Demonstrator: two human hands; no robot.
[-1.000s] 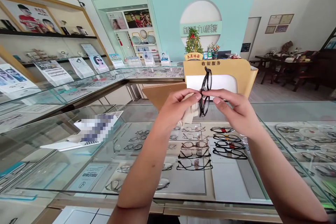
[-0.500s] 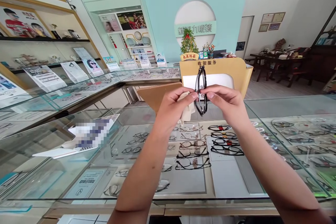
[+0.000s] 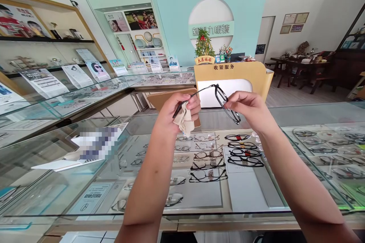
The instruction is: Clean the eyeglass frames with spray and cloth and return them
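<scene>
A pair of black-framed glasses is held up above the glass counter, between my two hands. My left hand is closed around one unfolded temple and a crumpled beige cleaning cloth, which hangs below the fingers. With thumb and fingertips my right hand pinches the rim of the frame at its right side. The frame front is tilted, its lower end pointing down to the right. The second temple cannot be made out.
Below my hands is a glass display counter with rows of glasses inside. On its left lies an open white leaflet. Another glass case with card stands runs along the left. Ahead stands a yellow cashier desk with a plant.
My left hand has moved left and down from the lens area to a temple, taking the cloth along. The glasses have turned from upright to a slant. My right hand stays near the rim.
</scene>
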